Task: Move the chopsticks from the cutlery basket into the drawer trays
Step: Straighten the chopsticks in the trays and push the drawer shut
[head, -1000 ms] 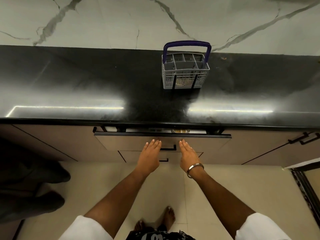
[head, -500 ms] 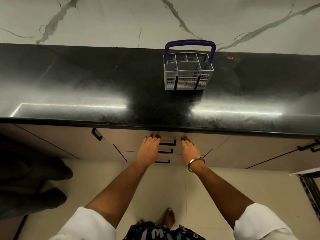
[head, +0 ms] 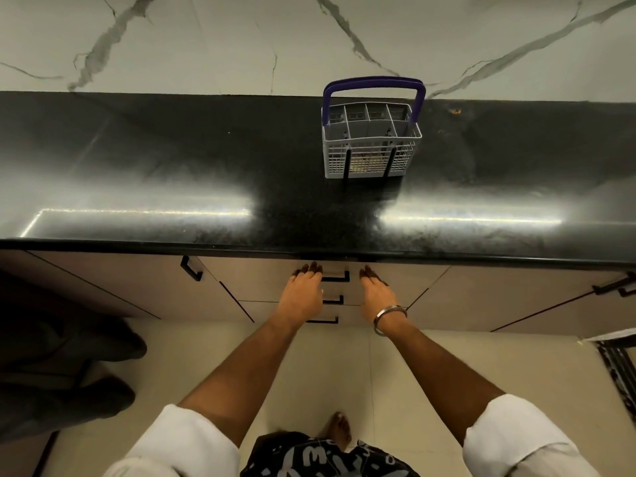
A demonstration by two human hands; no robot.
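From the head camera, the cutlery basket (head: 371, 142) is standing upright on the black countertop (head: 172, 173), toward the back, near the marble-veined wall (head: 206, 39). Its long axis is running left to right, parallel to the counter edge, and its open top is facing up. It is a grey plastic lattice box divided into small square compartments, with a purple arched handle (head: 373, 82) rising over it. Something pale is showing through the front mesh low down; whether that is the chopsticks cannot be told.

The countertop is glossy, speckled stone, throwing back two bright light streaks. Below it, the top drawer (head: 275, 275) is sitting flush with the matte beige cabinet fronts, with a slim black pull (head: 335, 277) on it.

The left hand (head: 301, 297) and the right hand (head: 377, 297) are lying flat with straight fingers, fingertips touching the drawer front on either side of the pull, holding nothing. A metal bangle (head: 389, 318) is circling the right wrist. The basket is sitting well apart from both hands, above and beyond them, slightly toward the right hand.
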